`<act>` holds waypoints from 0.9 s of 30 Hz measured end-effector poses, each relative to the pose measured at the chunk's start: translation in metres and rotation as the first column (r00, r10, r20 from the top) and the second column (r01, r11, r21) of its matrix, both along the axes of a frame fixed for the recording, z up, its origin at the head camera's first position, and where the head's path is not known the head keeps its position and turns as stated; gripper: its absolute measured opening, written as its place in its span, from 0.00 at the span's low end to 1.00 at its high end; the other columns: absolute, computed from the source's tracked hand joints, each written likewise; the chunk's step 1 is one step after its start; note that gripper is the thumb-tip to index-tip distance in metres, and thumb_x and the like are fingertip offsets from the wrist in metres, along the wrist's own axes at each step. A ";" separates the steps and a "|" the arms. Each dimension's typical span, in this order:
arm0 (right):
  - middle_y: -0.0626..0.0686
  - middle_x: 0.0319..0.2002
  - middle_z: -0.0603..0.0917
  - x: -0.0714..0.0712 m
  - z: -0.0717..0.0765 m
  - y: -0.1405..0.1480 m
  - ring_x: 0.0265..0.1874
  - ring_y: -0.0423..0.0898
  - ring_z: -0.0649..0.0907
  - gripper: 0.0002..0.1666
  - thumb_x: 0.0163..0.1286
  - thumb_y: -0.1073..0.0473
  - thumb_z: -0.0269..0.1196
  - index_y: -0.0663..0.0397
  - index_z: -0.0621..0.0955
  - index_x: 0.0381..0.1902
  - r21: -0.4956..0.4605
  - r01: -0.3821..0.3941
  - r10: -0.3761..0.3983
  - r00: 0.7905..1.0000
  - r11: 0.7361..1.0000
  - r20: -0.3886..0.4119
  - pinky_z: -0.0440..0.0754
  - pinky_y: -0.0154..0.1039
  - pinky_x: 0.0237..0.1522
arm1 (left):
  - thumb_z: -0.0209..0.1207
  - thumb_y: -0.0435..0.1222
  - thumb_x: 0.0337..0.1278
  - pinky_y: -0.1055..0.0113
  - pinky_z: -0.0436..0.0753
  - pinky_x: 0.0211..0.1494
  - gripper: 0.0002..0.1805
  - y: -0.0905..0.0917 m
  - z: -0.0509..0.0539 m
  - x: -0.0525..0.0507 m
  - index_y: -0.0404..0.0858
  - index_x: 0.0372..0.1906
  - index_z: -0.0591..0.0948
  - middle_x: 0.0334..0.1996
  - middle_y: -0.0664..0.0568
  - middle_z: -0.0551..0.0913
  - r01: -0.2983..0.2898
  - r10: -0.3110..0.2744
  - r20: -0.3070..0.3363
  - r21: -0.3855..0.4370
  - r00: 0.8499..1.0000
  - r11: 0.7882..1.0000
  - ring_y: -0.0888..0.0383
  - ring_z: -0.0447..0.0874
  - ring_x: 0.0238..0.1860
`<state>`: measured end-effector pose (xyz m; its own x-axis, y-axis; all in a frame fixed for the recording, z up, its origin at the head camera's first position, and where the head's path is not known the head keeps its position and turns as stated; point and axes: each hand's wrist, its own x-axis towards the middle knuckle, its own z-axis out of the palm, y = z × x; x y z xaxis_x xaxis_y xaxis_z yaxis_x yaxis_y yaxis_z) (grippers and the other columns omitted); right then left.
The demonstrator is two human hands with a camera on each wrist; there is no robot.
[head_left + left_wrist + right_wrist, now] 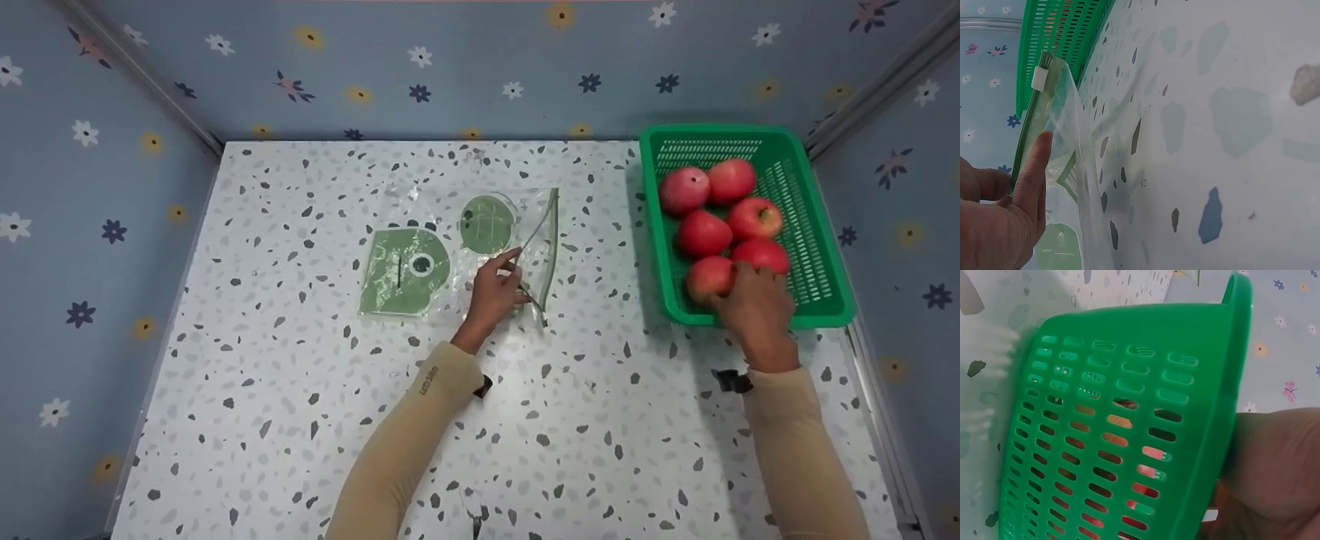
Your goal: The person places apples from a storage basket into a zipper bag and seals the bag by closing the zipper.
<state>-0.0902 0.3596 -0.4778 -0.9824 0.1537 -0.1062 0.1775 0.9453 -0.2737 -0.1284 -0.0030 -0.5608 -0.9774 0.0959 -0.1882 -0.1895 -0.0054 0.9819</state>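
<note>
Apples [704, 233] visible: six. Green plastic basket [823, 320]: one. Clear zip bag [386, 292] with green print: one. White slider [1040, 79] on bag: one. Hands: two, one left hand [495, 292], one right hand [759, 307]. Tan sleeves [409, 442]: two. Floral wall panels [480, 67]: three. Speckled worktop [300, 420]: one.

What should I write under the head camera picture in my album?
Left hand holding a clear bag by its edge, right hand at the red apples in a green basket.
</note>
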 end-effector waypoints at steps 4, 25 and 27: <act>0.80 0.50 0.76 -0.005 -0.001 0.002 0.51 0.78 0.74 0.30 0.70 0.55 0.68 0.74 0.73 0.58 0.005 -0.011 0.011 1.000 1.000 0.009 0.76 0.77 0.43 | 0.50 0.26 0.80 0.63 0.92 0.36 0.23 -0.001 0.001 -0.001 0.30 0.73 0.74 0.47 0.42 0.74 0.005 -0.005 0.000 0.004 1.000 1.000 0.62 0.76 0.24; 0.82 0.57 0.69 -0.026 -0.010 0.004 0.55 0.82 0.69 0.44 0.68 0.55 0.69 0.73 0.66 0.73 0.034 -0.091 0.088 0.991 0.995 0.096 0.72 0.79 0.53 | 0.52 0.26 0.79 0.65 0.91 0.33 0.23 0.000 -0.003 -0.001 0.30 0.73 0.75 0.46 0.44 0.74 -0.021 0.021 0.008 0.015 1.000 1.000 0.62 0.81 0.26; 0.82 0.56 0.69 -0.027 -0.011 0.005 0.55 0.81 0.69 0.44 0.67 0.56 0.70 0.73 0.66 0.72 0.039 -0.100 0.096 0.990 0.994 0.103 0.72 0.79 0.53 | 0.52 0.26 0.79 0.64 0.91 0.33 0.23 0.000 -0.003 -0.001 0.29 0.73 0.75 0.45 0.44 0.74 -0.023 0.023 0.013 0.028 1.000 0.999 0.61 0.81 0.27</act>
